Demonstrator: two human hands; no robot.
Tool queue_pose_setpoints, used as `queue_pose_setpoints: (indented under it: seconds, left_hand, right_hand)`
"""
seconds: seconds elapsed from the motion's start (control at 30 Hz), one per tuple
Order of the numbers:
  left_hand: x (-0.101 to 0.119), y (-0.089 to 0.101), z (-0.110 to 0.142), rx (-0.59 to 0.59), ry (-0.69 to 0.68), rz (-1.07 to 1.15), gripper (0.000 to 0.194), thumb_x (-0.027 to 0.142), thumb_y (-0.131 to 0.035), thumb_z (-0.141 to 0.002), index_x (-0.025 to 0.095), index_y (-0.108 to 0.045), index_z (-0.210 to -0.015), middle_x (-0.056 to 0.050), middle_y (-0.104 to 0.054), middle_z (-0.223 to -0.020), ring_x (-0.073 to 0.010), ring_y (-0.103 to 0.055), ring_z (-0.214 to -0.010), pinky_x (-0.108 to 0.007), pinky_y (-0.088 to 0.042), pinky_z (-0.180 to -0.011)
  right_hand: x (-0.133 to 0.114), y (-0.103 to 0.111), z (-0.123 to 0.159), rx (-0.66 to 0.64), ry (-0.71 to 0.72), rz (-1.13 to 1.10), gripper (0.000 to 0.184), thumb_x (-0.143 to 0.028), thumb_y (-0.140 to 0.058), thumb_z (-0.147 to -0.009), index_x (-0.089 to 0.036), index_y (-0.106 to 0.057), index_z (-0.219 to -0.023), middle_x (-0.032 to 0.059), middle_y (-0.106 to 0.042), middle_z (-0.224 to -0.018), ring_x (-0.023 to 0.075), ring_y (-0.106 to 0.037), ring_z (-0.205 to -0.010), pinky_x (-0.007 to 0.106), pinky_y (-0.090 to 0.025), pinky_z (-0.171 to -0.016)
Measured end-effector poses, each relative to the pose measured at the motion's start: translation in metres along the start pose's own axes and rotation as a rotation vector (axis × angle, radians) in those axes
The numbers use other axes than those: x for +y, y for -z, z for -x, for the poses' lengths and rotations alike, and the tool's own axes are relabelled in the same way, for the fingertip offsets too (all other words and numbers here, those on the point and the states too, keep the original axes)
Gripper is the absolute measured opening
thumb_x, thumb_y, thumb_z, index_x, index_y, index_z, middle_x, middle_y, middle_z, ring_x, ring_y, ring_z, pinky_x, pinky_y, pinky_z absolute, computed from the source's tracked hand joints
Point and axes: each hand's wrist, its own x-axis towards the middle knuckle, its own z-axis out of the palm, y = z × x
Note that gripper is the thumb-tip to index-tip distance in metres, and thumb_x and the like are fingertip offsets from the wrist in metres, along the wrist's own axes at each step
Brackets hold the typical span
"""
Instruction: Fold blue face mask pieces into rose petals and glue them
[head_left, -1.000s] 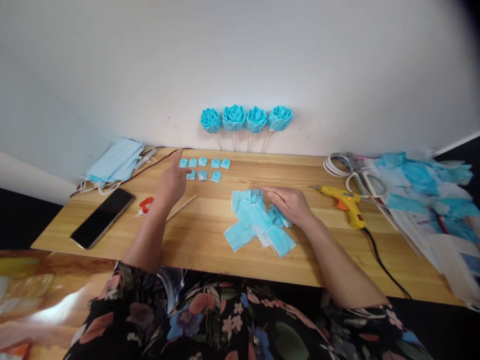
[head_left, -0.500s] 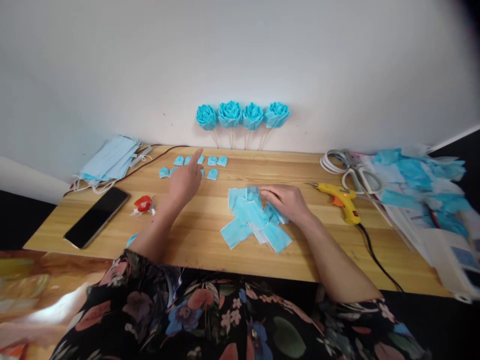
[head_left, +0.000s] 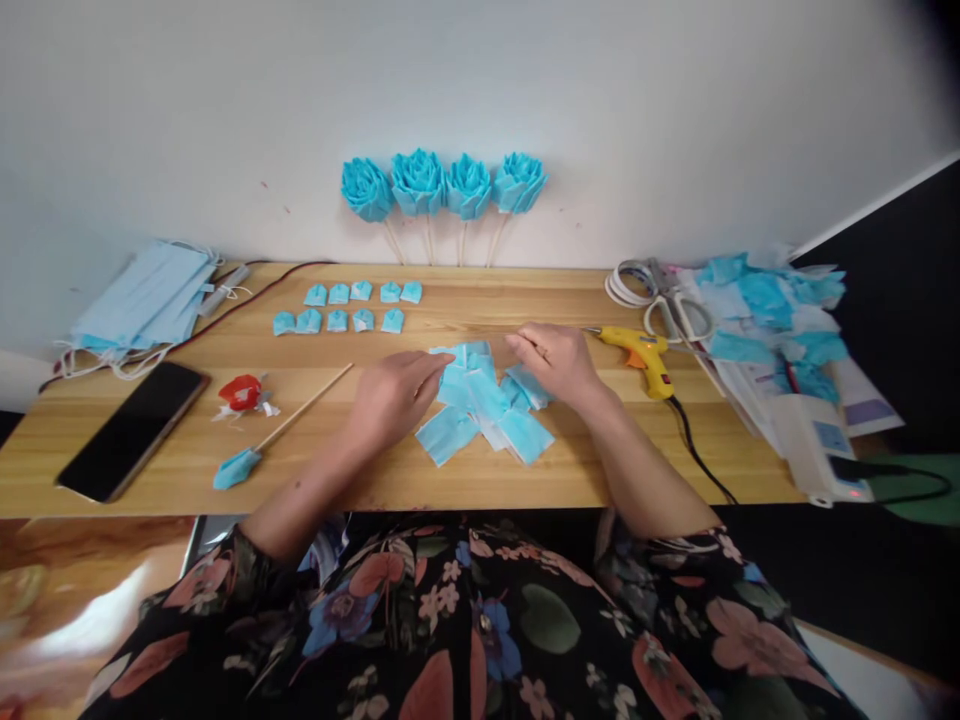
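Note:
A heap of cut light-blue fabric squares [head_left: 480,415] lies on the wooden table [head_left: 570,470] in front of me. My left hand [head_left: 394,395] rests at the heap's left edge, fingers stretched toward the top pieces. My right hand [head_left: 555,360] sits at the heap's right side, fingertips pinching a blue piece. Two rows of small folded blue petals [head_left: 352,306] lie farther back. A wooden stick with a blue bud on its tip [head_left: 277,432] lies left of my left hand.
Several finished blue fabric roses [head_left: 442,185] lean on the wall. A yellow glue gun [head_left: 637,350] with a black cord lies right of my hands, scissors [head_left: 667,300] and blue scraps [head_left: 765,300] beyond. A phone [head_left: 131,430], stacked masks [head_left: 142,300] and a red bit [head_left: 241,392] are at left.
My left hand drew back from the rows of folded petals to the heap of blue squares. The right hand stayed on the heap. The camera tilted down and shifted.

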Motion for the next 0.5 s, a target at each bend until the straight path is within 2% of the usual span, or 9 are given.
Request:
queue_pose_setpoints:
  seconds: [0.13,0.27,0.4,0.5]
  left_hand:
    - [0.002,-0.005,0.001,-0.014,-0.168,-0.004,0.028,0.021,-0.048,-0.098,0.018,-0.074,-0.106,-0.009,-0.078,-0.095,-0.0198,-0.071,-0.084,-0.033,-0.054,-0.075]
    - [0.010,-0.014,-0.008,-0.065,-0.386,0.015,0.025,0.021,-0.049,-0.099,0.015,-0.073,-0.103,-0.010,-0.077,-0.103,-0.0218,-0.068,-0.092,-0.037,-0.053,-0.081]
    - [0.015,-0.025,-0.019,-0.126,-0.471,-0.069,0.025,0.023,-0.048,-0.100,0.015,-0.071,-0.102,-0.012,-0.072,-0.117,-0.0250,-0.064,-0.105,-0.040,-0.050,-0.088]
    - [0.016,-0.035,-0.025,-0.199,-0.508,-0.131,0.023,0.023,-0.049,-0.100,0.015,-0.071,-0.103,-0.011,-0.072,-0.112,-0.0244,-0.063,-0.103,-0.042,-0.046,-0.093]
  right_hand:
    - [-0.018,0.026,0.002,-0.155,0.083,0.057,0.035,-0.037,-0.044,-0.102,-0.021,-0.069,-0.082,0.0026,-0.072,-0.077,0.0169,-0.064,-0.071,0.029,-0.041,-0.067]
    - [-0.031,0.044,0.024,-0.325,0.121,0.134,0.027,-0.032,-0.047,-0.101,-0.020,-0.071,-0.103,0.0072,-0.075,-0.096,0.0226,-0.068,-0.088,0.034,-0.047,-0.076]
    - [-0.036,0.042,0.059,-0.343,0.011,0.182,0.031,-0.036,-0.055,-0.098,-0.018,-0.065,-0.121,0.0105,-0.074,-0.105,0.0263,-0.068,-0.094,0.037,-0.052,-0.078]
    - [-0.041,0.029,0.079,-0.331,-0.051,0.158,0.042,-0.037,-0.059,-0.095,-0.017,-0.057,-0.133,0.0123,-0.073,-0.110,0.0282,-0.067,-0.099,0.042,-0.054,-0.084]
